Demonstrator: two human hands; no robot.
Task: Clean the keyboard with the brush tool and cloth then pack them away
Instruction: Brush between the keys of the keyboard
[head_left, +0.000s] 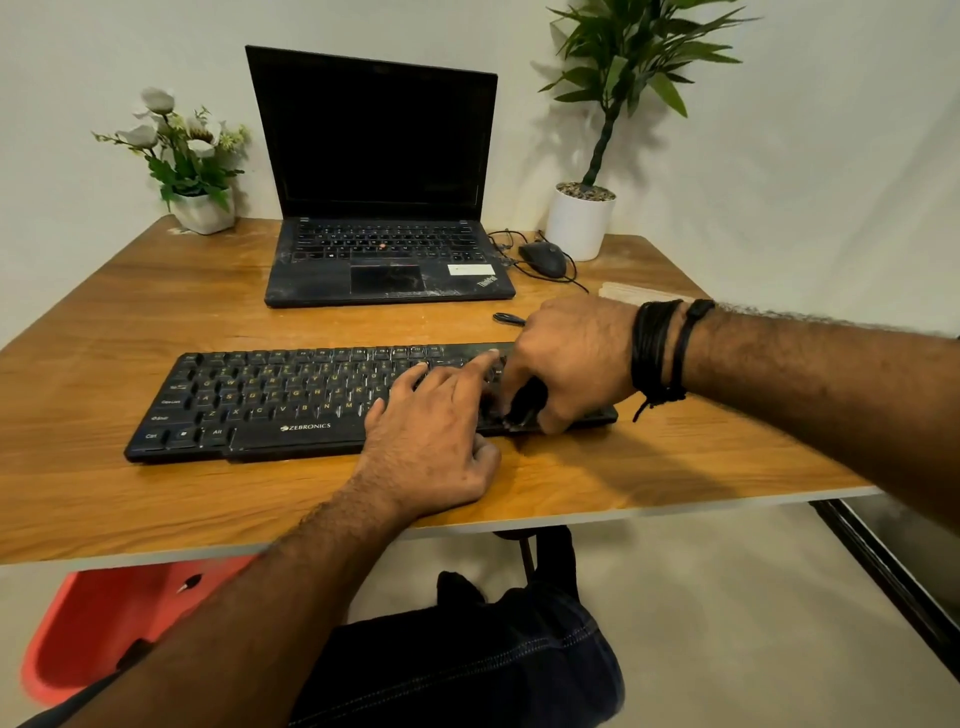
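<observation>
Head view: the fingers (511, 387) of the right hand (566, 358) curl down around a small black brush tool (527, 402), clamped on it, with its tip on the keys at the right end of the keyboard (260, 400). How the tool's long axis runs cannot be told, since most of it is hidden in the grip. The left hand (431, 441) lies flat over the keys just left of the tool, fingers straight and slightly spread, the index tip reaching toward the top row, holding nothing. Black cords (657, 353) wrap the right wrist.

One keyboard lies on the worktop (104, 322), its long axis running left to right, roughly parallel to the near edge, with the spacebar row toward the person. Behind it stands one open laptop (384, 208), screen dark, facing the person. One black mouse (543, 259) with its cable sits right of the laptop. Two potted plants stand at the back: a white-flowered plant (182, 156) at the left corner, a tall green plant (597, 156) in a white pot at the right. One red chair (104, 623) shows below the worktop's edge.
</observation>
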